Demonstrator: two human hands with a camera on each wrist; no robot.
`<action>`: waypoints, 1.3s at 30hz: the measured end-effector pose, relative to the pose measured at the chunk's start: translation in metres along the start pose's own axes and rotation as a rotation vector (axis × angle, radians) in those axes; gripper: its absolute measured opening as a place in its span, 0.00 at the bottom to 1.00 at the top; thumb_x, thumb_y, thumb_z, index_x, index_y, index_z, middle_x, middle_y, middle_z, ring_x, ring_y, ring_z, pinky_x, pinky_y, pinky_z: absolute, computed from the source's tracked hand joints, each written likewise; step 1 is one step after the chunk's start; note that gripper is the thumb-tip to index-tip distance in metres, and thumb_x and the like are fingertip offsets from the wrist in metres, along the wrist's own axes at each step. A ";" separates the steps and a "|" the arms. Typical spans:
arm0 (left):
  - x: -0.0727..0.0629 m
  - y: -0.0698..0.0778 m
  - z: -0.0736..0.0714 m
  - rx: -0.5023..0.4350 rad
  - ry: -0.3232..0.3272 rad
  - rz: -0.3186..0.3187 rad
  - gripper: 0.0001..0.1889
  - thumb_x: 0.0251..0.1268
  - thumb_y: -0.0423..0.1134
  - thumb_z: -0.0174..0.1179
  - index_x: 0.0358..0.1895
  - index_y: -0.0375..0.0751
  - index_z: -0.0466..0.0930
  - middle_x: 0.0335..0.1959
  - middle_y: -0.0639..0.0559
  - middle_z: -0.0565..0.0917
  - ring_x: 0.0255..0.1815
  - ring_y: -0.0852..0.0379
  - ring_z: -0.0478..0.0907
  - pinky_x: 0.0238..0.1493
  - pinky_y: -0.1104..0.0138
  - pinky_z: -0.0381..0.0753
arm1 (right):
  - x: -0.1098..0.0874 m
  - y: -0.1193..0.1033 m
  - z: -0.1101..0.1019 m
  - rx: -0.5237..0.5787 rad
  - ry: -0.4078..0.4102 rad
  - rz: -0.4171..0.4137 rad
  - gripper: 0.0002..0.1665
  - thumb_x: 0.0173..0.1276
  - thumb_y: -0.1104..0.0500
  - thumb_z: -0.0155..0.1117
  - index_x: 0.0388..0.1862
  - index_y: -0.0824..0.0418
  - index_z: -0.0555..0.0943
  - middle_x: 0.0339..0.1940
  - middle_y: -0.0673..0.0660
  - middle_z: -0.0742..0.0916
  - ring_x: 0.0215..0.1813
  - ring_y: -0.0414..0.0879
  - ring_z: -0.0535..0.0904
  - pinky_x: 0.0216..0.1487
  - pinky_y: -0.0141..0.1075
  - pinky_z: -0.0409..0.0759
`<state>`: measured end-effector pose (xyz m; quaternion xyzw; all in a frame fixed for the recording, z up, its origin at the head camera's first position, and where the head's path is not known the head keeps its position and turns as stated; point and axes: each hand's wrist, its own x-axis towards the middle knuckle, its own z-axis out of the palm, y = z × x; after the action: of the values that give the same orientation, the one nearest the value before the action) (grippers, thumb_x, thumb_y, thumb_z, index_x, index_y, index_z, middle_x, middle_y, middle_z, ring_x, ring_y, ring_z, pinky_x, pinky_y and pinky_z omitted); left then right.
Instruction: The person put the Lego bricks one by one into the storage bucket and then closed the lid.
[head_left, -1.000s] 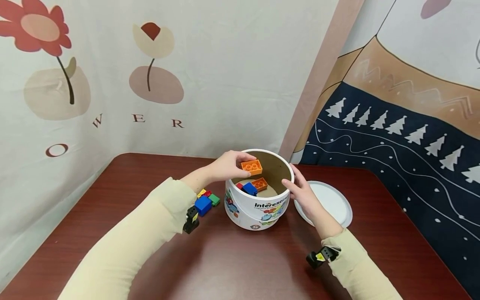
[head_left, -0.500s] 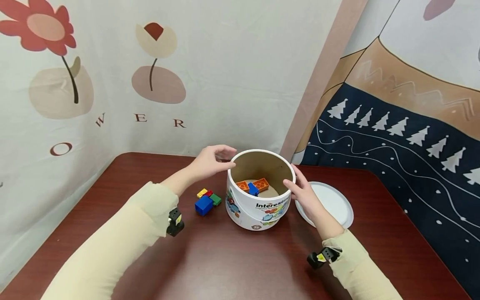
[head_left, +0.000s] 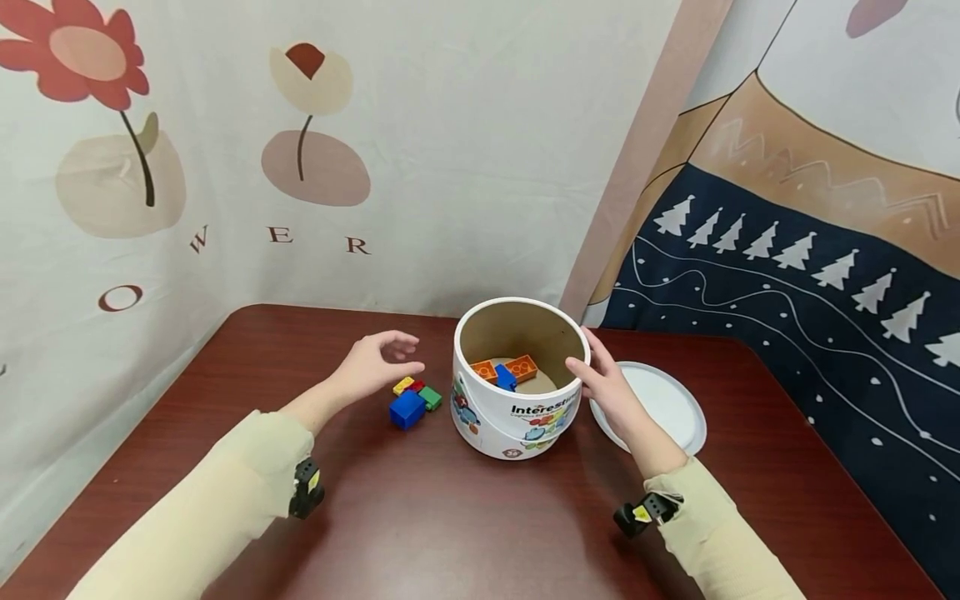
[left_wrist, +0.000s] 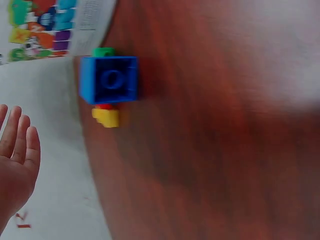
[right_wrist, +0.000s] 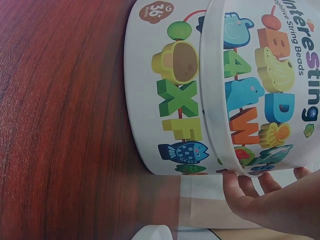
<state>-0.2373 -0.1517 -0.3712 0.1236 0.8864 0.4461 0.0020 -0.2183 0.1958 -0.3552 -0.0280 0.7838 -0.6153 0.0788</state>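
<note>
My left hand (head_left: 372, 363) hovers above and left of a small group of toy bricks, fingers extended and holding nothing. The group has a blue brick (head_left: 407, 410), a green brick (head_left: 431, 398), a yellow brick (head_left: 403, 385) and a partly hidden red brick (head_left: 417, 386). In the left wrist view the blue brick (left_wrist: 112, 80) shows its hollow side. My right hand (head_left: 606, 385) grips the rim of a white printed bucket (head_left: 480, 421), thumb over the edge and fingers outside. Inside lie orange bricks (head_left: 521, 367) and a blue brick (head_left: 506, 378).
A round white lid (head_left: 663, 404) lies on the brown table (head_left: 450, 525) right of the bucket, partly behind my right forearm. A printed cloth wall (head_left: 465, 167) stands along the table's far side, and a dark patterned cloth (head_left: 795, 308) along the right.
An orange brick my left hand held over the bucket now lies inside it. The left hand has moved left and down toward the bricks on the table. My right hand stays on the rim.
</note>
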 end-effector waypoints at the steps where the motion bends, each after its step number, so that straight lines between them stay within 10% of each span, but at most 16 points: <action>1: -0.003 -0.004 0.002 -0.003 -0.004 -0.004 0.25 0.57 0.46 0.65 0.56 0.38 0.75 0.53 0.37 0.79 0.51 0.46 0.76 0.48 0.58 0.81 | 0.000 0.000 0.000 -0.001 0.000 -0.002 0.38 0.73 0.54 0.48 0.77 0.48 0.44 0.74 0.64 0.58 0.69 0.59 0.61 0.67 0.54 0.65; 15: -0.022 -0.045 0.026 0.003 -0.060 -0.024 0.26 0.53 0.46 0.67 0.53 0.35 0.76 0.47 0.40 0.81 0.47 0.48 0.78 0.52 0.55 0.78 | 0.002 0.000 0.000 -0.007 0.003 -0.003 0.38 0.73 0.54 0.48 0.76 0.48 0.45 0.74 0.63 0.59 0.69 0.59 0.62 0.67 0.53 0.66; 39: -0.027 -0.050 0.023 0.026 -0.149 -0.030 0.21 0.54 0.35 0.64 0.51 0.32 0.72 0.49 0.35 0.77 0.44 0.47 0.74 0.41 0.60 0.81 | 0.000 -0.001 0.000 -0.002 0.001 0.006 0.38 0.73 0.53 0.48 0.76 0.47 0.44 0.75 0.63 0.57 0.70 0.59 0.61 0.67 0.54 0.64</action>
<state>-0.2191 -0.1681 -0.4277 0.1435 0.8912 0.4241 0.0731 -0.2186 0.1960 -0.3545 -0.0253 0.7846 -0.6142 0.0802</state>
